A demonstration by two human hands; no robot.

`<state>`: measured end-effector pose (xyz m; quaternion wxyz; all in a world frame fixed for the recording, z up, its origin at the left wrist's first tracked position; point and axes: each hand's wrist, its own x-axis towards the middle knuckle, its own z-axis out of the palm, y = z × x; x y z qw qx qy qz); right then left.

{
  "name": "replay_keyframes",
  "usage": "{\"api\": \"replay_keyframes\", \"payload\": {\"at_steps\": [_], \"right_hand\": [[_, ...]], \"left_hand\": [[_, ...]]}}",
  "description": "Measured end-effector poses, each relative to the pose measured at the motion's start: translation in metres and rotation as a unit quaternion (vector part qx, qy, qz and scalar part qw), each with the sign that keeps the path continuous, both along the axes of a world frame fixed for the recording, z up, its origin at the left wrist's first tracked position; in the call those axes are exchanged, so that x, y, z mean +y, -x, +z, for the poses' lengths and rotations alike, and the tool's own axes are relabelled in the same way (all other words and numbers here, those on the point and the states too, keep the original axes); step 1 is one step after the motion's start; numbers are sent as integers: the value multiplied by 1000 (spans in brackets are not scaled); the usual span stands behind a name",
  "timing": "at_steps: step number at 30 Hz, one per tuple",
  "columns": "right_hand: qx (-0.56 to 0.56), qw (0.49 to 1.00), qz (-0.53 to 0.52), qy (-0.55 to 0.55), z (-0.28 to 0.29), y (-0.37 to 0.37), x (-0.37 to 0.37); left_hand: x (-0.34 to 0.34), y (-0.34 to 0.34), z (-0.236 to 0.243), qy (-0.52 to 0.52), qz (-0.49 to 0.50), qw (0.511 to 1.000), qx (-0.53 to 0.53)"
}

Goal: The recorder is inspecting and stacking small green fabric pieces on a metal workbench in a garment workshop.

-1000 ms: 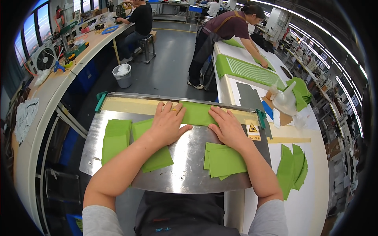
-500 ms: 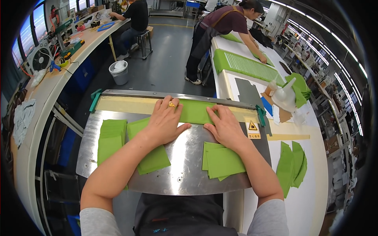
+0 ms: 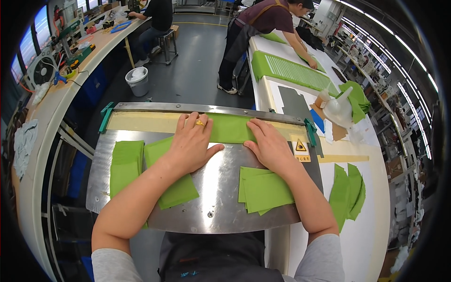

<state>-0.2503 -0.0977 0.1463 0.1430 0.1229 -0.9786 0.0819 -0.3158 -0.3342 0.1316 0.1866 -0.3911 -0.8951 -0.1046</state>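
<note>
My left hand [image 3: 192, 143], a gold ring on one finger, lies spread with its fingertips on the left end of a green fabric piece [image 3: 229, 128] against the metal bar [image 3: 211, 108] at the back of a steel plate [image 3: 213, 183]. My right hand [image 3: 268, 148] rests on the piece's right end, fingers bent slightly and apart. Green pieces lie stacked at left [image 3: 126, 167], under and beside my left forearm [image 3: 181, 192], and at lower right [image 3: 265, 192]. Green clamps [image 3: 104, 120] [image 3: 310, 131] sit at the bar's ends, a yellow warning label [image 3: 300, 148] near the right one.
A co-worker [image 3: 253, 23] bends over green fabric on the right table [image 3: 378, 178], which holds more green pieces [image 3: 343, 188] and a white plastic container [image 3: 338, 110]. Another person [image 3: 155, 23] sits at the left bench [image 3: 61, 108]. A bucket [image 3: 136, 82] stands on the floor.
My hands stay on the fabric with little visible change. The bench plate and surroundings appear slightly higher and further left in the picture.
</note>
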Motion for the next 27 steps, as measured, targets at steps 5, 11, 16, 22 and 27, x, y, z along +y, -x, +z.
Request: {"api": "replay_keyframes", "payload": {"at_steps": [5, 11, 16, 22, 27], "right_hand": [[2, 1000, 14, -7, 6, -4, 0], [48, 998, 45, 1, 11, -6, -1], [35, 991, 121, 37, 9, 4, -4], [-39, 988, 75, 132, 79, -27, 11], [-284, 958, 30, 12, 111, -99, 23]], "left_hand": [[-2, -1, 5, -3, -20, 1000, -16], [-5, -3, 12, -12, -31, 999, -38], [-17, 7, 26, -43, -1, 996, -77], [-40, 15, 75, 105, 124, 953, -257], [-29, 6, 72, 170, 56, 941, -286]]}}
